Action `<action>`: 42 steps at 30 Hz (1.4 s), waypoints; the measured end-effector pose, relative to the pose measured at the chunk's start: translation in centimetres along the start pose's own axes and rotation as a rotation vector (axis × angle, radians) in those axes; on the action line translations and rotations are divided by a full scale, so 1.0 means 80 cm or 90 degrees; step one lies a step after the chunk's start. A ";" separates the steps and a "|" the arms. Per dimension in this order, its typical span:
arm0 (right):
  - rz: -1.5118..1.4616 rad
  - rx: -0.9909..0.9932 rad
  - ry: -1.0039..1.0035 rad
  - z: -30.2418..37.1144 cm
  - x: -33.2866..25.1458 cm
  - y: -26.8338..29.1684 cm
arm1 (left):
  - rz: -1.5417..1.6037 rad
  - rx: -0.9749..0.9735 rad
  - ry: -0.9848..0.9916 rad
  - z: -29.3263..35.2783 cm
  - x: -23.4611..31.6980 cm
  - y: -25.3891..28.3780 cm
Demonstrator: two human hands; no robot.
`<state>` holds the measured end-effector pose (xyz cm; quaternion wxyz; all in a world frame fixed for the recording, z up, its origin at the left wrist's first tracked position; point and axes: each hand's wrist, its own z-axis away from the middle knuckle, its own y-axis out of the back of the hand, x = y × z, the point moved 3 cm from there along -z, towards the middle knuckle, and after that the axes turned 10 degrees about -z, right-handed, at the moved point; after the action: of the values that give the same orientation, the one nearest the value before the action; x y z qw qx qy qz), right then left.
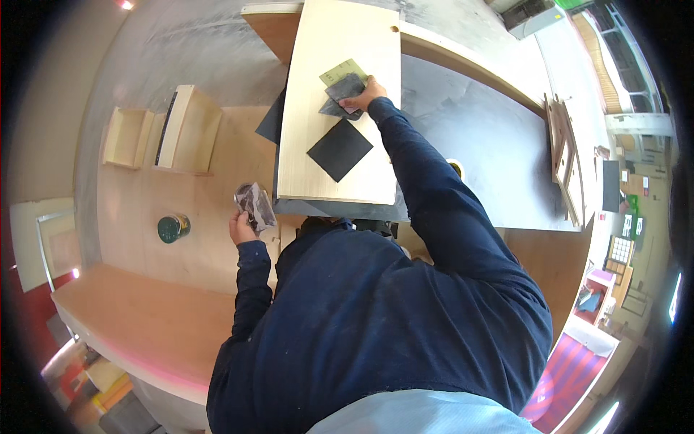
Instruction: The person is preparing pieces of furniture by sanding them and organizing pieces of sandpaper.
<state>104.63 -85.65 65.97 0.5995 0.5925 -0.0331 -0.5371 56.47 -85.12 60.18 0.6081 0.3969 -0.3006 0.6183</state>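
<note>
My right hand is closed on a worn grey sandpaper sheet, thumb on top, over a pale wooden board. Partly under it lies a yellowish-backed sheet. Nearer me on the board rests a black sandpaper square. Left of the board, my left hand grips a crumpled brown sheet with whitish streaks; its exact kind is hard to make out. Another dark sheet shows at the board's left edge, partly hidden by it.
A dark green-topped jar stands left of my left hand. Beyond it are two open wooden boxes. Right of the board stretches a grey tabletop with a yellow-rimmed roll, partly covered by my sleeve, and several thin wooden panels.
</note>
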 end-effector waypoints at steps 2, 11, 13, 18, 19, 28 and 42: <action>-0.007 -0.014 -0.041 0.002 -0.012 0.004 | -0.026 -0.055 -0.057 -0.011 -0.002 0.001; 0.098 0.055 -0.184 0.019 -0.032 0.019 | 0.118 -0.063 0.053 -0.052 -0.055 0.016; 0.069 0.041 -0.178 0.017 -0.028 0.015 | -0.002 -0.080 0.016 -0.057 -0.052 0.011; 0.121 0.001 -0.180 -0.001 -0.013 -0.002 | 0.252 -0.169 0.116 -0.053 -0.037 -0.005; 0.112 0.012 -0.167 -0.004 -0.011 -0.002 | 0.171 -0.179 0.097 -0.051 -0.034 -0.006; 0.086 0.075 -0.170 0.008 -0.001 -0.003 | 0.195 -0.194 0.046 -0.060 -0.042 -0.025; -0.041 -0.010 -0.167 0.041 -0.013 0.010 | 0.178 -0.172 0.101 -0.049 -0.037 -0.030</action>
<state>102.47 -87.39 68.19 0.5773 0.5134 -0.0878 -0.6289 58.19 -83.07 55.38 0.5858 0.2159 -0.3840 0.6803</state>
